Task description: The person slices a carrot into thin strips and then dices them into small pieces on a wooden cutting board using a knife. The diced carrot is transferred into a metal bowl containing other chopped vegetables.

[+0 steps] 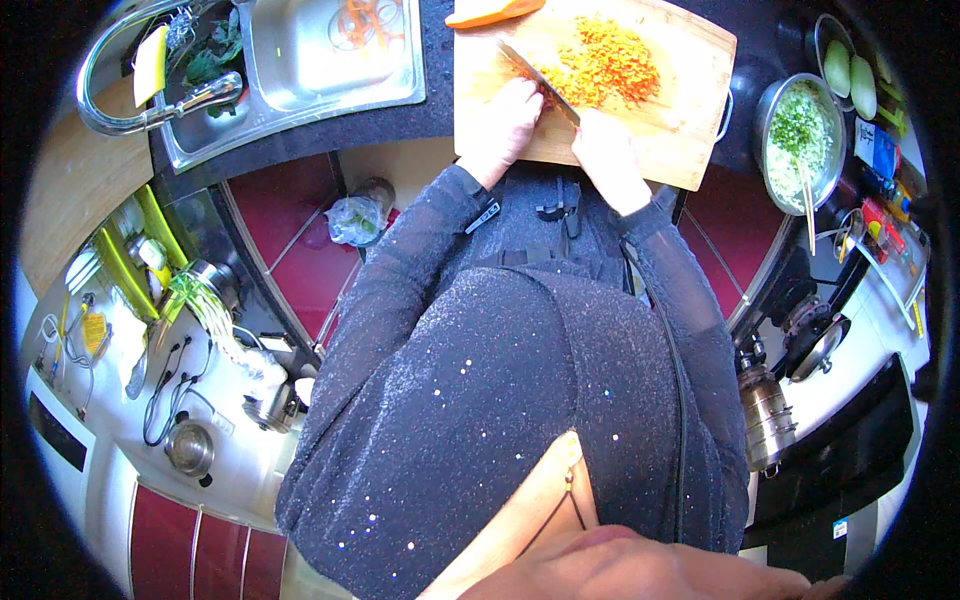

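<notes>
My right hand (609, 150) grips the handle of a kitchen knife (538, 81), its blade slanting up and left across a wooden cutting board (694, 82). Close against the blade's left side, the fingers of my left hand (511, 124) are curled down on the board. Whatever lies under those fingers is hidden. To the right of the blade spreads a pile of finely chopped carrot (611, 60). A larger carrot piece (495, 12) rests at the board's far left edge.
Left of the board is a steel sink (300, 82) with a curved faucet (86, 94). On the right stand a steel bowl of shredded green vegetables (799, 124) with chopsticks (808, 206) and a bowl with pale green gourds (862, 86). A plastic bag (352, 221) hangs low at the left.
</notes>
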`<action>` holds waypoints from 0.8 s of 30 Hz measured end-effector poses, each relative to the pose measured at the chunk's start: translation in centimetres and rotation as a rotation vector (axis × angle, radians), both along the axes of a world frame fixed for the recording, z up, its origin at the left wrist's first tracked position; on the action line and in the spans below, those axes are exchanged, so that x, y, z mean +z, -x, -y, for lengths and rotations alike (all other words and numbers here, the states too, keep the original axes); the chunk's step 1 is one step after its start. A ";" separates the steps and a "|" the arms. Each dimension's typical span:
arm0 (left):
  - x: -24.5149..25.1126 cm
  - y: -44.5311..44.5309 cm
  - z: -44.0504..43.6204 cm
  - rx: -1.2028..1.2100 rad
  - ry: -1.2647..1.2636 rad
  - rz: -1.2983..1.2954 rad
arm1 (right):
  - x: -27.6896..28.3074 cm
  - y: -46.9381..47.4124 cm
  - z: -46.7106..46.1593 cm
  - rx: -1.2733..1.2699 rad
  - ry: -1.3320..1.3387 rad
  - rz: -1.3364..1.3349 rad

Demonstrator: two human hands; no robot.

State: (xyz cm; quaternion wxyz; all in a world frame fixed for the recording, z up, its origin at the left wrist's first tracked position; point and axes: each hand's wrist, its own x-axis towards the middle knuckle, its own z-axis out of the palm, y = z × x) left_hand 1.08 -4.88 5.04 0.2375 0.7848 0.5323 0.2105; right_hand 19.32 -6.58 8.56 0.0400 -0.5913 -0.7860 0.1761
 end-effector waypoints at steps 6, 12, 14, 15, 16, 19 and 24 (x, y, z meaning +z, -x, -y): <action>-0.3 0.2 0.0 -0.039 -0.131 -0.047 | -1.3 0.2 -1.8 -0.106 0.102 -0.146; 0.1 0.0 0.5 -0.005 -0.162 -0.031 | 1.2 -0.8 -0.4 -0.110 0.129 -0.115; 0.2 0.1 0.6 -0.013 -0.168 -0.076 | 1.7 -0.9 0.1 -0.054 0.034 -0.081; 0.2 0.1 0.5 -0.016 -0.186 -0.096 | 1.8 -0.9 0.3 -0.054 0.016 -0.066; 0.1 0.2 0.5 -0.019 -0.204 -0.116 | 1.9 -0.9 0.5 -0.042 -0.004 -0.055; -0.2 0.3 0.4 -0.049 -0.136 -0.075 | 1.4 -0.7 1.0 0.006 -0.053 0.068; -0.3 0.3 0.4 -0.071 -0.129 -0.091 | -0.7 0.6 0.4 0.035 -0.102 0.106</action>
